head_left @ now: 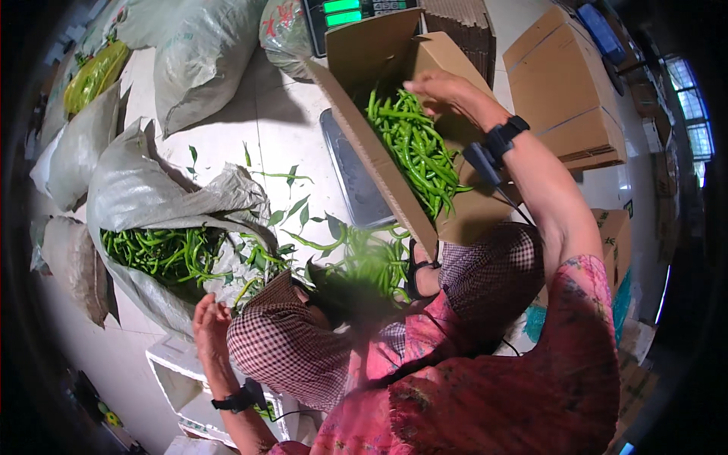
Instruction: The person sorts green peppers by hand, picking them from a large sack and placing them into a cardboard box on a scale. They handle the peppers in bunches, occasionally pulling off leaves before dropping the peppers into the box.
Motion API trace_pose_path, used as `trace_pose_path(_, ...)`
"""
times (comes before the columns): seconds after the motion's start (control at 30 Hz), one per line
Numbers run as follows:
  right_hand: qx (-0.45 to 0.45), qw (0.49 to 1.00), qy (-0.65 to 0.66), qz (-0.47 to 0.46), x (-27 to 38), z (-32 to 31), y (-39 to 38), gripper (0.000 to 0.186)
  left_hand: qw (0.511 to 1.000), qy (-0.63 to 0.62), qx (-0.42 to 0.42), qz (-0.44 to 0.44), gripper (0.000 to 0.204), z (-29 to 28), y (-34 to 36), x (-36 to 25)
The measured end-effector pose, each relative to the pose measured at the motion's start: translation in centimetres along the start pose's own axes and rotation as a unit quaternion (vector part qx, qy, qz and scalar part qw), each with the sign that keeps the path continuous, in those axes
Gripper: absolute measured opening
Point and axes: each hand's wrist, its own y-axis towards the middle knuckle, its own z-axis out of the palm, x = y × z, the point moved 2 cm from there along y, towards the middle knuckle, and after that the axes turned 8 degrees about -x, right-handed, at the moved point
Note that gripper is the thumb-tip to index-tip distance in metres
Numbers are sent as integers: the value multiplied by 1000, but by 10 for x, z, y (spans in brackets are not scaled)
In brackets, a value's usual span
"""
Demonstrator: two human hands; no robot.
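An open cardboard box [379, 163] tilts toward me, filled with long green chili peppers [413, 148]. My right hand [444, 89] reaches into the box at its far side, fingers resting on the peppers and the inner wall; whether it grips any pepper is hidden. A black band sits on that wrist. My left hand [211, 324] hangs low beside my checked trouser knee, fingers spread and holding nothing, close to a grey woven sack [136, 189] lying open with more green peppers [163, 254] inside. Loose peppers [371, 262] lie on the floor between my knees.
A metal scale platform [353, 178] lies under the box, with its green-lit display [345, 11] behind. Closed cardboard boxes [565, 83] stand at the right. Full sacks [201, 53] lie at the back left. A white foam crate [178, 379] sits by my left wrist. Leaves litter the white floor.
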Motion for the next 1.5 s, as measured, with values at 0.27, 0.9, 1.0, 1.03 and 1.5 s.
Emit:
trace_pose_path(0.27, 158, 891, -391, -167, -37, 15, -36, 53, 987, 126, -10, -95, 13, -27, 28, 108)
trace_pose_path(0.9, 289, 954, -16, 82, 81, 217, -276, 27, 852, 380, -342, 113, 53, -238, 138, 58)
trace_pose_path(1.0, 286, 937, 124, 155, 40, 272, -255, 30, 741, 461, -470, 130, 53, -221, 160, 56)
trace_pose_path(1.03, 277, 948, 69, 139, 23, 279, -245, 31, 761, 459, -444, 111, 51, -210, 185, 58)
trace_pose_path(1.5, 271, 954, 93, 86, -53, 418, -144, 36, 695, 524, -465, 161, 62, -140, 113, 243)
